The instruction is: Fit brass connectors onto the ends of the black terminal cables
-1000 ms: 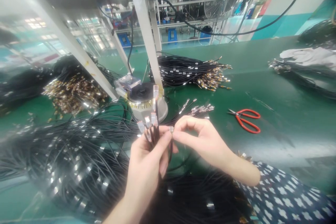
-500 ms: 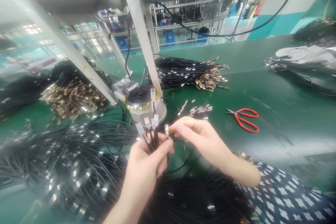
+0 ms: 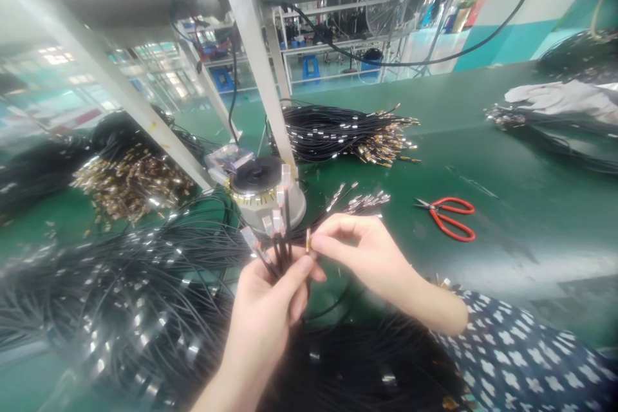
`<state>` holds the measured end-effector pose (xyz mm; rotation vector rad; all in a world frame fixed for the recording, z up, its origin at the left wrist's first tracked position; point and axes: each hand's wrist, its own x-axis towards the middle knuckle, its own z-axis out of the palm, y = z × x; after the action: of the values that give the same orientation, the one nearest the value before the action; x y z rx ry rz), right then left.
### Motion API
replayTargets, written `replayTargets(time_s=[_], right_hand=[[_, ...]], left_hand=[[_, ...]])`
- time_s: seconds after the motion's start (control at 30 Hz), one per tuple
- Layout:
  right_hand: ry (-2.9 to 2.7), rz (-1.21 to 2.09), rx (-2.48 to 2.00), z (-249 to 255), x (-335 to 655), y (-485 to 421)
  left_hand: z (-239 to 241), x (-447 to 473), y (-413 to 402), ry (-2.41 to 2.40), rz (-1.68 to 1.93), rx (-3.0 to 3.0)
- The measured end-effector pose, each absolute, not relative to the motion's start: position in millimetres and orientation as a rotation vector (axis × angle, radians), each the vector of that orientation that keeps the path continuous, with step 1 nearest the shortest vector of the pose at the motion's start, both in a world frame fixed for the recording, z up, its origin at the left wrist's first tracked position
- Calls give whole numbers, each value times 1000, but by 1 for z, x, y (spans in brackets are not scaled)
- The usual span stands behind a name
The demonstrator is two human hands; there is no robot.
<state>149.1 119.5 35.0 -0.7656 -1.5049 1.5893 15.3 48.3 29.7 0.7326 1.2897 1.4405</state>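
My left hand (image 3: 277,296) is closed around several black cables (image 3: 280,254), whose flat silvery connectors (image 3: 250,238) fan out above the fingers. One connector (image 3: 308,241) stands apart at the right of this bunch, turned edge-on, with an amber strip on it that looks like tape. Pinched at that connector are the thumb and forefinger of my right hand (image 3: 355,241); the fingertips partly hide the contact. Just behind the bunch is a round grey tape dispenser (image 3: 258,190) with a black top and short amber strips round its rim.
Red-handled scissors (image 3: 449,215) lie on the green table (image 3: 483,154) at right. Cable bundles (image 3: 333,132) rest at the back, with more cables (image 3: 120,296) at left and front. A grey post (image 3: 261,58) rises behind the dispenser. White cloth (image 3: 570,100) lies far right.
The connector at my right fingertips has turned from face-on to edge-on, and the amber strip beside it no longer sticks out. The cables in my left hand have shifted slightly.
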Motion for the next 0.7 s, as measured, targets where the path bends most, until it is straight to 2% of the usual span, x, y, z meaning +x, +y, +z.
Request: replayTargets(time_s=[0.23,0.47,0.53,0.7], right_hand=[[-1478,1776,-664,32,146,120],[-1625,1297,-770,34,147,115],[-1590,1409,-759,35,147,117],[-1395,2012,-509,32,146,125]], left_hand=[[27,12,52,1197,1389,778],[25,14,52,1223,1439,660],[25,13,51,1203,1418,684],[23,3,50,1013,1261,746]])
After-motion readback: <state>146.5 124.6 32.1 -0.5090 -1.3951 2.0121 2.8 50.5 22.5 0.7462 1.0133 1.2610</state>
